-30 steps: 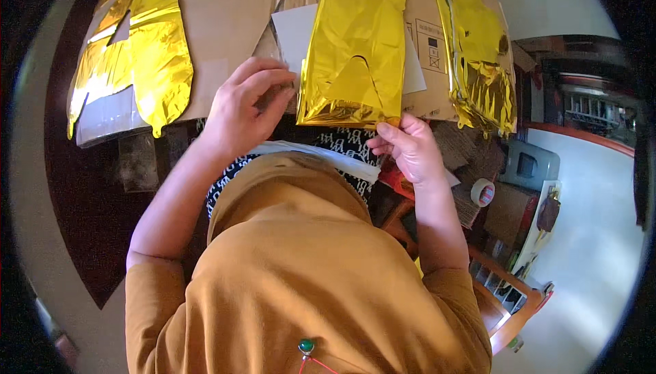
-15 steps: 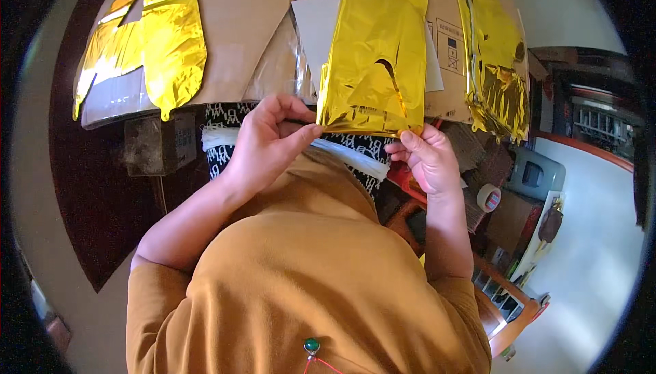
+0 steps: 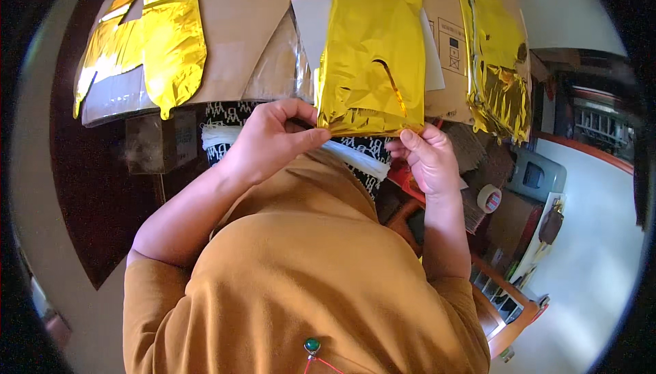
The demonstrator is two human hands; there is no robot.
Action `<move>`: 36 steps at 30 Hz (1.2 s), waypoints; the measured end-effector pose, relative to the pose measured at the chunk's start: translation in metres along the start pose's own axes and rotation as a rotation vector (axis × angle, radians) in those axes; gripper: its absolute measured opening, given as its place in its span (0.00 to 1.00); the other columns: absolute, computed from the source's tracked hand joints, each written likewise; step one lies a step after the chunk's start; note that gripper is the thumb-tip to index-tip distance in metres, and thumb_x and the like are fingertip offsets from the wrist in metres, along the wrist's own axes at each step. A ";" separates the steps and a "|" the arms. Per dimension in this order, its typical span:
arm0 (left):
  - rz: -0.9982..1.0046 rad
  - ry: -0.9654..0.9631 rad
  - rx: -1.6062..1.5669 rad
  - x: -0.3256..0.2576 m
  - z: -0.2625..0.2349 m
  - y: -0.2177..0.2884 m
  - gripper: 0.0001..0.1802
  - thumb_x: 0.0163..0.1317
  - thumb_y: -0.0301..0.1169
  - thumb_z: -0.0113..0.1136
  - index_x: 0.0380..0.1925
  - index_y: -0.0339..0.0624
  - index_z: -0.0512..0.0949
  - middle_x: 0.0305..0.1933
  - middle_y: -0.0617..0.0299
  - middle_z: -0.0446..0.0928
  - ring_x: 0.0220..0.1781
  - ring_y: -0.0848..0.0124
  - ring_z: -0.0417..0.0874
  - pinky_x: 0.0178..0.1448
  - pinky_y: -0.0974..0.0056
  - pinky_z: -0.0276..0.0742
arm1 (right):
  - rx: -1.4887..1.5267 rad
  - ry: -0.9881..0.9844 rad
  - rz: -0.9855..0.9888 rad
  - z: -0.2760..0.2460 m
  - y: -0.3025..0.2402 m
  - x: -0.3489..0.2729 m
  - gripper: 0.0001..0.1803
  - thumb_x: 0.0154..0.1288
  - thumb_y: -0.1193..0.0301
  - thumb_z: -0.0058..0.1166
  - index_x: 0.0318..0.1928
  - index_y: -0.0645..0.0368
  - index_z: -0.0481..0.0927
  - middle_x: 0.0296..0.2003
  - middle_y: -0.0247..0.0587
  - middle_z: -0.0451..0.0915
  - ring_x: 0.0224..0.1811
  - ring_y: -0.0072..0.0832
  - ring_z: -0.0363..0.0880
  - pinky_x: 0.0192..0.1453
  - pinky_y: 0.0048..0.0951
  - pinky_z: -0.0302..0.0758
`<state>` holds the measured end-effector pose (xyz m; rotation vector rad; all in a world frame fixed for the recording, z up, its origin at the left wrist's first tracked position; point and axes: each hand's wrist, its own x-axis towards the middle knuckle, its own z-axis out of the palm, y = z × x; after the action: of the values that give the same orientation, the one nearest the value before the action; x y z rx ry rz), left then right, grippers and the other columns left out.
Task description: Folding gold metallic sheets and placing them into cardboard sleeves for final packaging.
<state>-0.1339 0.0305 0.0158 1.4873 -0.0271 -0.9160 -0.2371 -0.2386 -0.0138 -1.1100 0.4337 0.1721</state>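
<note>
A flat, folded gold foil balloon (image 3: 376, 39) hangs over the near edge of the cardboard, a curved slit in its middle. My left hand (image 3: 273, 136) pinches its lower left corner, with the thumb along the bottom edge. At the lower right corner, my right hand (image 3: 432, 158) grips the foil between thumb and forefinger, its other fingers curled below. Under the balloon lies a white sheet (image 3: 312, 29), mostly covered. More gold foil balloons lie flat at the left (image 3: 174, 46) and the right (image 3: 499, 46).
Brown cardboard (image 3: 239, 32) forms the work surface. A bundle of clear strips (image 3: 355, 157) lies across my lap. To the right are a tape roll (image 3: 489, 198), a grey plastic stool (image 3: 536, 172) and a wooden chair (image 3: 509, 326). A carton (image 3: 154, 145) stands below at left.
My left thumb has slid slightly right along the foil's bottom edge. The balloon's lower part has shifted and flattened a little. My right hand has barely moved.
</note>
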 end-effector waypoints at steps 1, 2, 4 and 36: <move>0.005 0.006 0.026 0.001 -0.001 -0.002 0.10 0.64 0.26 0.70 0.41 0.34 0.81 0.32 0.68 0.81 0.34 0.83 0.79 0.39 0.75 0.76 | -0.037 0.014 -0.007 0.002 -0.001 0.000 0.10 0.68 0.69 0.65 0.44 0.60 0.85 0.37 0.38 0.87 0.37 0.27 0.86 0.44 0.28 0.82; 0.010 0.008 0.051 0.002 -0.003 -0.005 0.09 0.64 0.27 0.70 0.40 0.35 0.81 0.32 0.68 0.81 0.33 0.83 0.78 0.38 0.76 0.75 | -0.068 0.018 -0.018 0.004 -0.002 0.000 0.10 0.68 0.69 0.65 0.46 0.60 0.84 0.38 0.37 0.87 0.37 0.27 0.86 0.44 0.28 0.82; 0.008 0.028 0.068 0.003 -0.003 -0.005 0.09 0.64 0.28 0.69 0.40 0.35 0.81 0.31 0.68 0.81 0.33 0.84 0.78 0.37 0.76 0.74 | -0.131 0.026 -0.040 0.006 -0.003 0.000 0.12 0.68 0.69 0.66 0.48 0.61 0.83 0.39 0.37 0.87 0.38 0.26 0.86 0.46 0.28 0.82; 0.076 0.186 -0.119 0.004 0.013 -0.020 0.06 0.69 0.29 0.65 0.37 0.37 0.82 0.34 0.63 0.84 0.36 0.75 0.85 0.44 0.70 0.82 | -0.113 0.128 -0.121 0.003 0.004 0.002 0.09 0.71 0.69 0.62 0.42 0.63 0.82 0.41 0.37 0.85 0.41 0.20 0.83 0.53 0.25 0.81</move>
<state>-0.1479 0.0208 -0.0011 1.4448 0.1053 -0.7039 -0.2355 -0.2345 -0.0169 -1.2594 0.4740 0.0192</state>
